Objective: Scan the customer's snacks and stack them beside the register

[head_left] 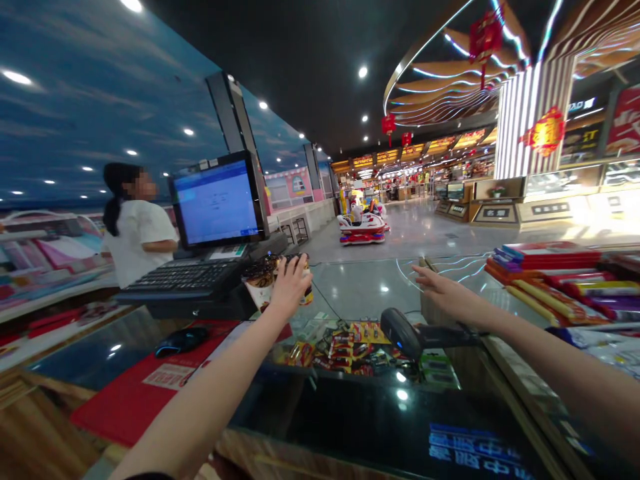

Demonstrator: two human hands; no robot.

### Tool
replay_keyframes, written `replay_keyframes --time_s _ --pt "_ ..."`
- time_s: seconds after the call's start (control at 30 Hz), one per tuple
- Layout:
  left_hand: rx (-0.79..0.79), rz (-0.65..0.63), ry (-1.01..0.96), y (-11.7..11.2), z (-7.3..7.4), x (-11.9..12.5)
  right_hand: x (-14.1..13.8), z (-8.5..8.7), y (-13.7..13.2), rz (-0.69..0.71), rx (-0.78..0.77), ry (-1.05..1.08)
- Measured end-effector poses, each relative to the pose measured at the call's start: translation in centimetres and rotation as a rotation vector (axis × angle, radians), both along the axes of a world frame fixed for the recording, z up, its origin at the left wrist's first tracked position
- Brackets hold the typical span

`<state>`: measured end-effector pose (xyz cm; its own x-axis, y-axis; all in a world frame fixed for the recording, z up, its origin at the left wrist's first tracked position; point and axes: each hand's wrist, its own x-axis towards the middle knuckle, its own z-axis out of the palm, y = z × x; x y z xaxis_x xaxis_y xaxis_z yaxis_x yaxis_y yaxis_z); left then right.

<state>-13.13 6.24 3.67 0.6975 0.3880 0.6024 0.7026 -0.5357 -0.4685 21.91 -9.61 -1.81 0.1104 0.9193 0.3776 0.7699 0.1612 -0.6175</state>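
Black scanner (401,333), left hand (291,285) on a cup (305,293)

We are looking from a head-worn camera, forward and down over a glass counter (345,403), with the left hand (289,290) and right hand (453,298) showing close. We are also facing along a shiny floor (417,230), its far end seemingly blurring.

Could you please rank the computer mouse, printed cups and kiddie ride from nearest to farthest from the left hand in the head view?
1. Printed cups: right at the left hand.
2. Computer mouse: to its left.
3. Kiddie ride: far ahead.
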Motion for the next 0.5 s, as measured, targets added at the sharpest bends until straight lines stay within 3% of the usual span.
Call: replay_keyframes --time_s 0.2,0.5 --pt "-0.045 -0.021 -0.038 2.1 -0.4 0.4 2.7 -0.8 -4.7 -0.060 0.078 -0.025" --pt "-0.088 0.078 -0.013 6.2 0.2 1.2 3.7 -0.6 -6.1 -0.142 0.163 -0.063"
